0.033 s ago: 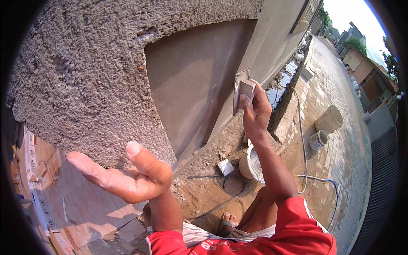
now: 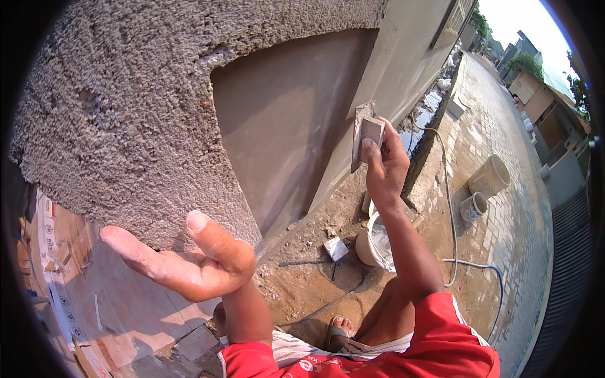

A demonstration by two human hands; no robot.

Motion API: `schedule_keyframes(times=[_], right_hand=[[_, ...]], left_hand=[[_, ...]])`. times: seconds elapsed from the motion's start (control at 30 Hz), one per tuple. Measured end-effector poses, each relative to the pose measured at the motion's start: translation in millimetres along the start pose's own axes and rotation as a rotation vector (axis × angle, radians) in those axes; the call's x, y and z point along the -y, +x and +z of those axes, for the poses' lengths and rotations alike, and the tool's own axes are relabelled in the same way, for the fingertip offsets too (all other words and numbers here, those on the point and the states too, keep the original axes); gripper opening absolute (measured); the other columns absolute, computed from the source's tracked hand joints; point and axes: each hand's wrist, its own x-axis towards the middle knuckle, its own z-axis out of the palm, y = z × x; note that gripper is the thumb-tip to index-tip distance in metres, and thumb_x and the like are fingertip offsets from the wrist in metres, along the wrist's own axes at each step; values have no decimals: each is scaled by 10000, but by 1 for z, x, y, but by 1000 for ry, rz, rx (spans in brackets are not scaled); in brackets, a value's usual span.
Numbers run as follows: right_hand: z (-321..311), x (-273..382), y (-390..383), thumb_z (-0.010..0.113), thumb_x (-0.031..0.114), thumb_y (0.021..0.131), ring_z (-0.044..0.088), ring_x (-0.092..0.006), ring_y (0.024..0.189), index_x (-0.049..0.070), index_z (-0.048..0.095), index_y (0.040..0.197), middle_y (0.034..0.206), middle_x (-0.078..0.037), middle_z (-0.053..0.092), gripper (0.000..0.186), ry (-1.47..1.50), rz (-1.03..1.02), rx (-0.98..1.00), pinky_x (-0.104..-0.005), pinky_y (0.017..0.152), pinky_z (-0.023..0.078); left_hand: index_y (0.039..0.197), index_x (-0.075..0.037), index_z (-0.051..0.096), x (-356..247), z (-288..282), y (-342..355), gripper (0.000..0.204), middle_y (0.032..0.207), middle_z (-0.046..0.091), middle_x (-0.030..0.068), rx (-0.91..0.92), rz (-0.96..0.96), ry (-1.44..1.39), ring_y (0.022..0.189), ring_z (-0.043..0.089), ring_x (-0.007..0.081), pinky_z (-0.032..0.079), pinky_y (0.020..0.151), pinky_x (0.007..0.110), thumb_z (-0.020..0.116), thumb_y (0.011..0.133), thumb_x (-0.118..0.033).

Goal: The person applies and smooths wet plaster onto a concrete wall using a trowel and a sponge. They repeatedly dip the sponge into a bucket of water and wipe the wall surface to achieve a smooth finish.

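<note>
My right hand (image 2: 389, 165) grips a plastering scraper (image 2: 373, 130), a flat thin blade with a blocky grip; my thumb presses on the grip. The blade stands beside the smooth grey edge of the wall (image 2: 343, 151), and I cannot tell if it touches. My left hand (image 2: 201, 268), pale with dust, is at the lower edge of the rough plaster wall (image 2: 145, 138). Its thumb and forefinger are stretched apart, and nothing shows between them. Between the rough plaster and the edge lies a smooth recessed panel (image 2: 283, 120).
A whitish bucket (image 2: 372, 246) stands below my right forearm, beside a small pale block (image 2: 336, 248). Two more buckets (image 2: 489, 177) (image 2: 473, 206) are on the paved lane (image 2: 510, 252). A hose (image 2: 450, 208) runs across the ground. Long cartons (image 2: 60, 296) lie at left.
My right hand and the scraper have shifted slightly to the right. My left hand stays almost where it was.
</note>
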Motion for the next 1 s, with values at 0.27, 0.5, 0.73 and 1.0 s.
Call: schedule_keyframes(times=[0.27, 0.5, 0.73, 1.0], right_hand=[[0, 57, 94, 625, 67, 866, 642, -212, 764, 10, 517, 1273, 908, -160, 646, 426, 1, -220, -227, -328, 717, 507], [6, -6, 7, 632, 46, 858, 648, -220, 907, 6, 499, 1288, 989, -156, 632, 452, 188, 53, -121, -336, 786, 505], [3, 53, 128, 642, 89, 856, 622, -143, 831, 9, 538, 1247, 981, -104, 648, 412, 95, -287, -304, -288, 747, 502], [33, 33, 69, 645, 84, 866, 614, -140, 820, 11, 552, 1225, 928, -90, 651, 378, 213, -265, -318, -279, 748, 501]], left_hand=[[1433, 94, 250, -10, 1, 7, 646, 1422, 329, 353, -12, 17, 36, 1335, 357, 422, 280, 1099, 469, 525, 865, -44], [1374, 162, 339, -4, 9, 5, 613, 1407, 387, 316, -118, 33, -72, 1343, 372, 368, 249, 1125, 404, 548, 839, -54], [1375, 164, 332, -5, 7, 5, 611, 1420, 373, 309, -99, 48, -42, 1344, 371, 366, 255, 1122, 407, 546, 850, -64], [1405, 138, 290, -1, 3, 1, 626, 1435, 349, 317, -65, 61, -12, 1355, 355, 387, 243, 1126, 443, 536, 857, -37]])
